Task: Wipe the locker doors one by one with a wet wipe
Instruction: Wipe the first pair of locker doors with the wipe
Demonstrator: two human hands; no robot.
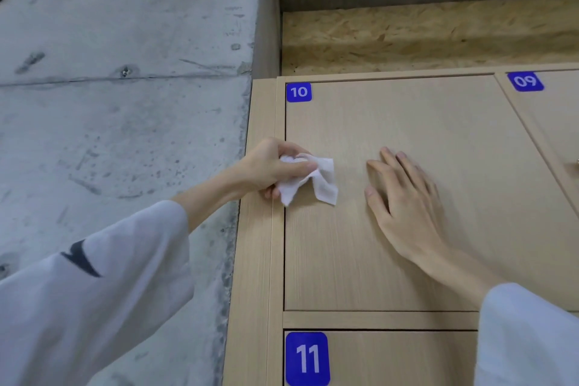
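Your left sleeve [94, 285] fills the lower corner; your left hand [272, 168] has its fingers clamped on the crumpled wet wipe [316, 180] at the left edge of locker door 10 [407, 116]. Your right hand [404, 197] lies flat on that door, fingers straight and slightly apart.

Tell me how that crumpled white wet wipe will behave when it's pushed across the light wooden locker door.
The crumpled white wet wipe looks floppy: its corners droop below the left hand gripping it. It will probably bunch rather than slide flat. It seems very light.
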